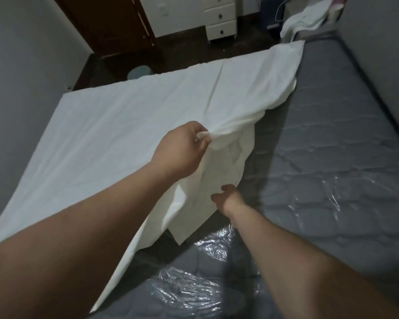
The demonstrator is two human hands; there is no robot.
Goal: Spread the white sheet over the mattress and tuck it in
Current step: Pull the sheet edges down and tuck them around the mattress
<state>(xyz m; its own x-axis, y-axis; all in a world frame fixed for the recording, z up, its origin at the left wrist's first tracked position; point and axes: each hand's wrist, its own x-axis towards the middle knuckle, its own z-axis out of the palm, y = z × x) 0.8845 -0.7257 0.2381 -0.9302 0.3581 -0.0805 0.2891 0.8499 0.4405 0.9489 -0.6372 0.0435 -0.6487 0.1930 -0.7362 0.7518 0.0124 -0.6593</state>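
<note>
The white sheet [115, 116] covers the left part of the grey quilted mattress [327, 143], whose right half lies bare under shiny plastic wrap. My left hand [182, 149] grips a bunched fold of the sheet and lifts it above the bed's middle. A loose flap hangs down from that fold. My right hand [228, 196] sits lower, at the flap's right edge, its fingers curled onto the cloth; the fingertips are hidden behind it.
Grey walls close in on the left and right. Beyond the bed are dark floor, a brown door [106, 21], a white drawer unit [220, 18], a pale round bin [138, 72] and a heap of white cloth [302, 21].
</note>
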